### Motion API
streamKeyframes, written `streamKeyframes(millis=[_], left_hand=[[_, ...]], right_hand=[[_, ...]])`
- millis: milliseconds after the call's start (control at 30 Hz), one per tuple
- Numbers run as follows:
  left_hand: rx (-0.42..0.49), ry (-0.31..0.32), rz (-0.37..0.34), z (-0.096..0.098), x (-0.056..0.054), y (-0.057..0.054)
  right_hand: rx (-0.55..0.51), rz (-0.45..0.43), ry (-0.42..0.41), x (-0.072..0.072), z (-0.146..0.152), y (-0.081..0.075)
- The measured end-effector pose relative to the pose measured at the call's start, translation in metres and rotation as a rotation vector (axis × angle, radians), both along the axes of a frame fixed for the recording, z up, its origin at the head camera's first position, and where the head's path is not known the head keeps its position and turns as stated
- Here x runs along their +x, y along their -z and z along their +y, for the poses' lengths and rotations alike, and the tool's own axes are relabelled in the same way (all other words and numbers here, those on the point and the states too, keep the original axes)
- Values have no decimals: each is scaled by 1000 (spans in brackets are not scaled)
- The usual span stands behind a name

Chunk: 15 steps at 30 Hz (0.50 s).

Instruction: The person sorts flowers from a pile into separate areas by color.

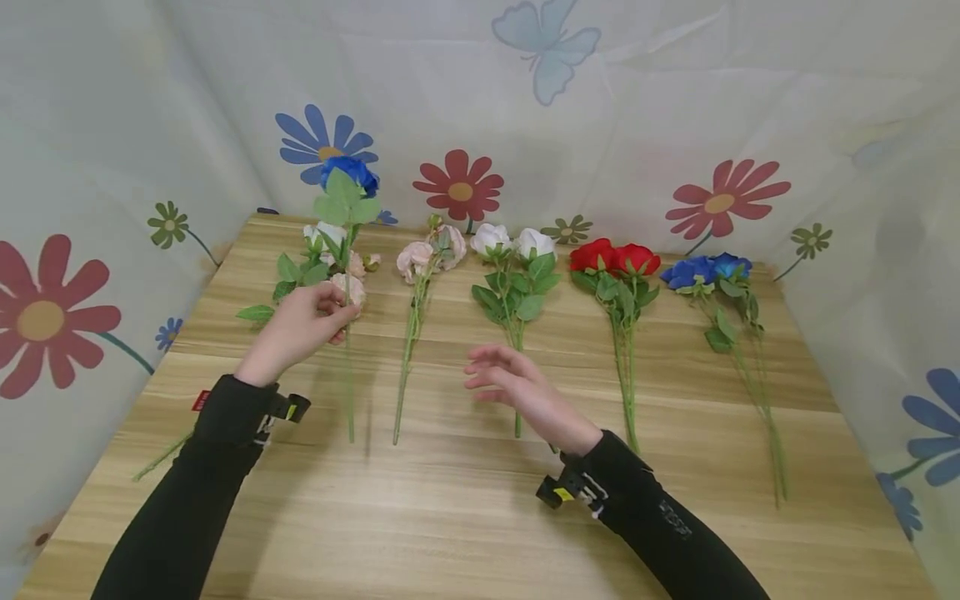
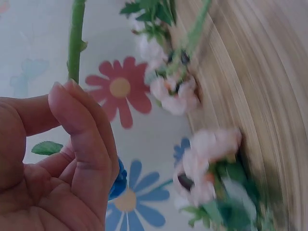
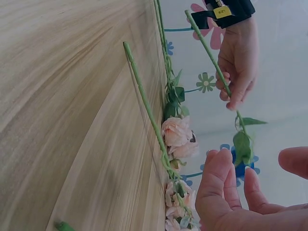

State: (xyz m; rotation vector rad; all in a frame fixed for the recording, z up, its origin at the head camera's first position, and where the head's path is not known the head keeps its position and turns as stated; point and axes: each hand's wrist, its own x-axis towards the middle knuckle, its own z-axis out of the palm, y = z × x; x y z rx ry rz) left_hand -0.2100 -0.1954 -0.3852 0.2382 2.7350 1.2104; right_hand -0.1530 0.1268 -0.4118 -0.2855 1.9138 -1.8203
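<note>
My left hand (image 1: 303, 325) pinches the green stem (image 2: 76, 43) of a blue rose (image 1: 351, 175) between thumb and fingertips. The rose is upright above the table, bloom at the top with leaves just below it. Behind that hand lie pale pink flowers (image 1: 348, 287) and a white flower (image 1: 327, 233) with green leaves, partly hidden. My right hand (image 1: 525, 387) hovers over the stems of two white roses (image 1: 513, 240), fingers loosely bent and holding nothing. In the right wrist view, its thumb and fingers (image 3: 214, 175) are spread apart.
On the wooden table (image 1: 420, 517), pink flowers (image 1: 431, 254) lie left of the white roses. Red roses (image 1: 615, 257) and blue flowers (image 1: 708, 271) lie to the right, stems toward me. A flower-printed cloth (image 1: 630, 125) stands behind and at both sides.
</note>
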Motion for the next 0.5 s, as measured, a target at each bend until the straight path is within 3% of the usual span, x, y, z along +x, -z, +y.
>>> streamKeyframes(millis=[233, 500], left_hand=[[172, 124, -4, 38, -6, 10], [304, 183, -37, 71, -6, 19]], right_hand=[[26, -2, 12, 2, 9, 2], [91, 4, 20, 6, 20, 4]])
